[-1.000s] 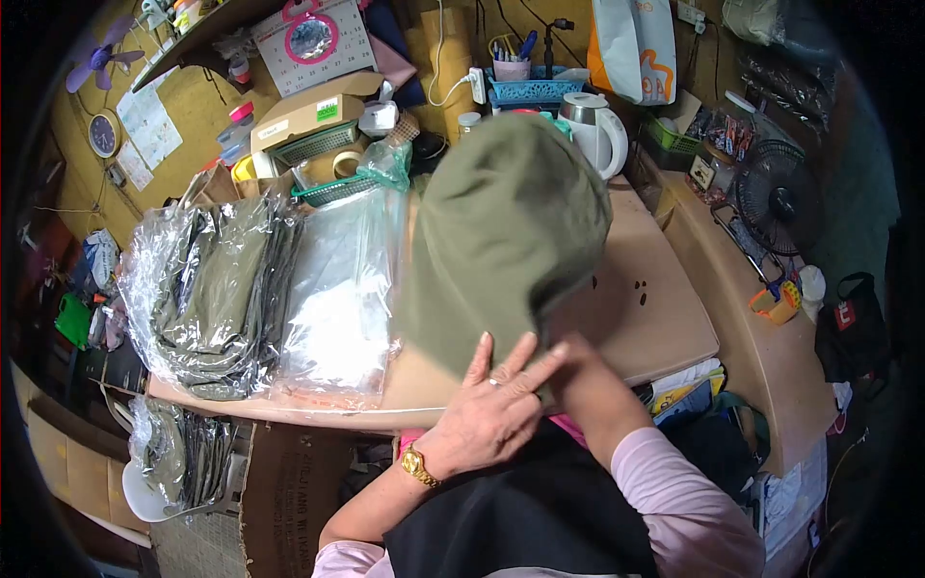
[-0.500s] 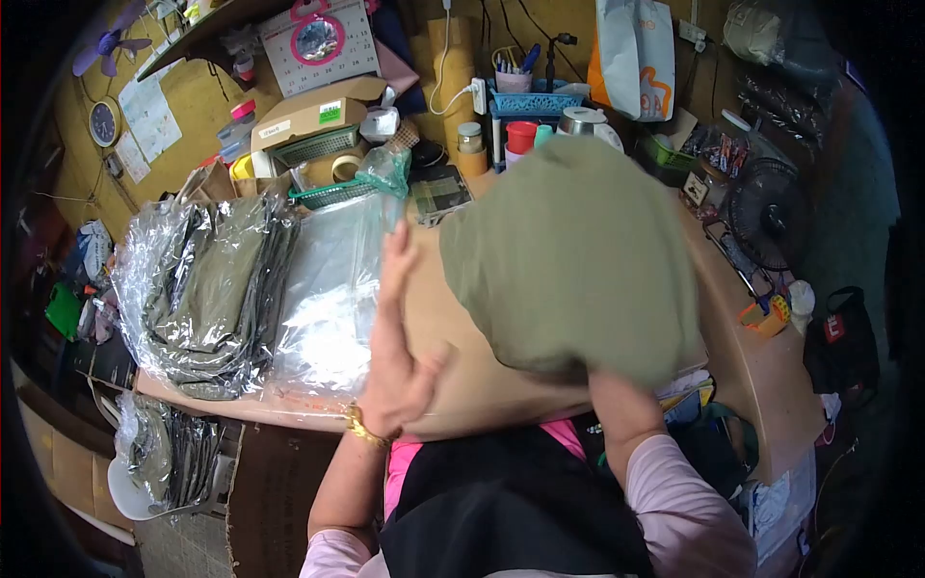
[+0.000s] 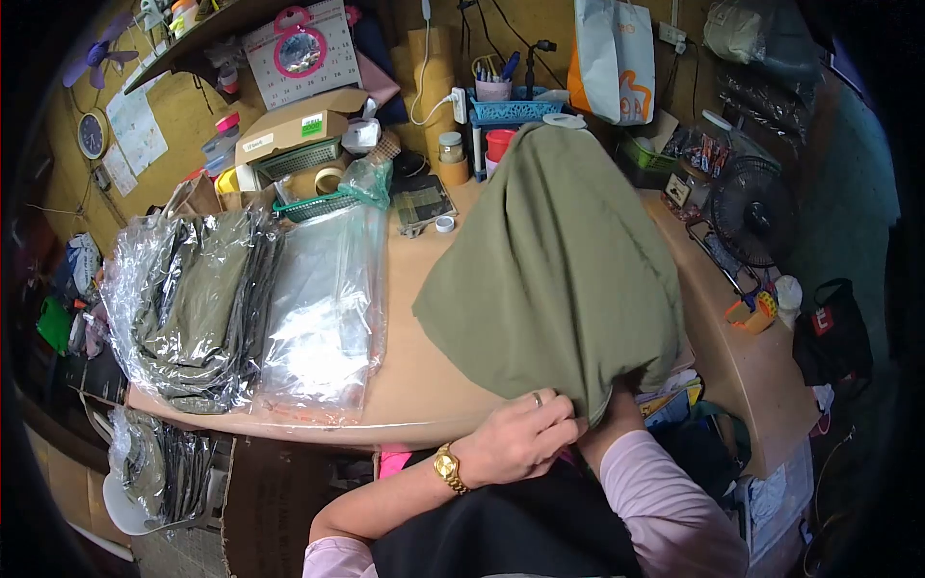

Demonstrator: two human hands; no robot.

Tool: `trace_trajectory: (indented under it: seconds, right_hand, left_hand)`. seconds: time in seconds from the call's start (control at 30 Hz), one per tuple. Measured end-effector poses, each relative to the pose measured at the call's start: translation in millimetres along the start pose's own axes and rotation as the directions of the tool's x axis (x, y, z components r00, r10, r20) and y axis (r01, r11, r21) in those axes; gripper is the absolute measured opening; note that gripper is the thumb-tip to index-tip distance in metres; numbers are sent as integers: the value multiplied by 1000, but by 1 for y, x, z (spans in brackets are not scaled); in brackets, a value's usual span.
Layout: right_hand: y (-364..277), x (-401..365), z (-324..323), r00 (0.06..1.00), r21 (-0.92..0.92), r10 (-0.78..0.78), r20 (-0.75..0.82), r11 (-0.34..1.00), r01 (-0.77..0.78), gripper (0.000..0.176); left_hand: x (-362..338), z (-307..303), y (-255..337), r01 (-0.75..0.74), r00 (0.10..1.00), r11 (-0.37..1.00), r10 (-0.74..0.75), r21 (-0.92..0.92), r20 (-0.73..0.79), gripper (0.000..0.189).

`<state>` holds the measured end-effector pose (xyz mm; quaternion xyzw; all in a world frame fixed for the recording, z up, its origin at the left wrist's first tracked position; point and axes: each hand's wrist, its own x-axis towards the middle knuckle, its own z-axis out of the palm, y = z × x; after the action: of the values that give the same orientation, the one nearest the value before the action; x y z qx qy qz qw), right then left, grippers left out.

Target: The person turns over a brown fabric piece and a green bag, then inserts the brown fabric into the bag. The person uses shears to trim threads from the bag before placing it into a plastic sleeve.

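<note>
A large olive-green cloth point(image 3: 554, 260), perhaps a garment, hangs raised over the right half of the table. Its peak stands high near the back, and its folds fall toward me. At its lower edge my left hand point(image 3: 525, 433) is closed, pinching the hem between thumb and fingers. My right forearm point(image 3: 617, 429) goes up under the cloth from below, so the cloth drapes over it. The right hand and its fingers are hidden inside.
Clear plastic bags point(image 3: 323, 308) lie flat on the table, left of the cloth. Beside them is a stack of bagged olive garments point(image 3: 198, 299). A green basket point(image 3: 318, 205), a small white lid point(image 3: 444, 223) and a dark fan point(image 3: 756, 210) stand farther back.
My left hand has come from above the plastic bags, open, across to the right and taken the cloth's hem. The cloth, blurred before, now hangs lower and steadier. The view has shifted slightly.
</note>
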<state>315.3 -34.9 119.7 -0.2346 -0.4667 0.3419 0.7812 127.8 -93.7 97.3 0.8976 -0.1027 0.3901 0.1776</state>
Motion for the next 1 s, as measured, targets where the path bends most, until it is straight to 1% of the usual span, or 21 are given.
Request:
trace_trajectory:
  seconds: [0.03, 0.1, 0.13, 0.2, 0.23, 0.27, 0.33, 0.37, 0.43, 0.47, 0.53, 0.57, 0.6, 0.67, 0.7, 0.77, 0.8, 0.87, 0.9, 0.93, 1.0]
  right_hand:
    - [1, 5, 0, 1000, -8, 9, 12, 1000, -9, 37]
    - [-6, -15, -3, 1000, -32, 13, 2, 999, -13, 37]
    - [-8, -18, -3, 1000, -59, 14, 5, 998, -14, 37]
    - [-17, -31, -2, 1000, -97, 19, 19, 995, -17, 36]
    - [-21, -38, -1, 999, -115, 28, 33, 993, -24, 36]
    - [-27, -46, 2, 998, -141, 42, 57, 989, -33, 36]
    - [-30, -63, 9, 991, -180, 82, 104, 982, -62, 35]
    - [-30, -71, 14, 985, -196, 105, 135, 978, -77, 35]
    - [-23, -90, 23, 969, -217, 151, 193, 970, -108, 34]
    - [-16, -101, 29, 963, -236, 169, 212, 965, -117, 34]
    - [-4, -108, 36, 959, -248, 183, 217, 960, -127, 34]
    - [1, -111, 39, 960, -248, 185, 212, 960, -131, 33]
    - [5, -110, 40, 960, -248, 186, 208, 960, -132, 33]
    - [11, -108, 43, 962, -237, 182, 205, 962, -132, 33]
    - [13, -109, 45, 963, -233, 181, 202, 963, -132, 32]
    - [19, -107, 48, 963, -224, 183, 199, 965, -137, 32]
    - [22, -107, 50, 964, -218, 180, 194, 966, -137, 32]
    - [27, -104, 52, 967, -206, 175, 186, 969, -136, 31]
    - [28, -102, 52, 968, -202, 173, 183, 970, -135, 31]
    - [26, -99, 52, 967, -192, 172, 186, 972, -136, 31]
    - [28, -94, 50, 977, -180, 149, 153, 976, -121, 30]
  left_hand:
    - [-10, 4, -3, 0, 1000, 1000, 0, 1, 1, 20]
    - [-35, 6, -19, 286, 937, 955, -295, 73, 189, 33]
    - [-37, -4, -20, 285, 938, 955, -295, 78, 184, 33]
    - [-41, -30, -19, 243, 967, 968, -237, -63, 95, 28]
    - [-51, -37, -19, 326, 944, 944, -328, -48, -32, 31]
    - [-53, -44, -22, 323, 945, 945, -325, -55, -34, 31]
    - [-47, -54, -26, 511, 816, 857, -507, -62, -278, 47]
    - [-41, -52, -32, 508, 815, 859, -504, -65, -284, 47]
    - [-30, -43, -43, 454, 792, 812, -556, -366, -251, 62]
    - [-27, -36, -48, 459, 784, 808, -564, -369, -260, 62]
    - [-26, -22, -59, 375, 818, 644, -569, -666, -90, 70]
    - [-27, -17, -69, 351, 848, 666, -523, -658, -78, 72]
    - [-26, -12, -72, 357, 837, 667, -540, -654, -93, 72]
    - [-23, -3, -77, 170, 745, 322, -660, -931, -93, 68]
    - [-30, -1, -89, 168, 731, 337, -673, -926, -112, 68]
    - [-47, 4, -113, 222, 726, 29, -672, -975, 145, 61]
    - [-42, 3, -102, 215, 716, 41, -686, -976, 129, 61]
    - [-25, 11, -82, 469, 645, 315, -761, -825, 76, 47]
    - [-25, 18, -93, 525, 670, 248, -710, -814, 216, 34]
    - [-26, 28, -97, 521, 668, 250, -714, -816, 207, 34]
    - [-29, 46, -90, 392, 658, 139, -733, -910, 172, 25]
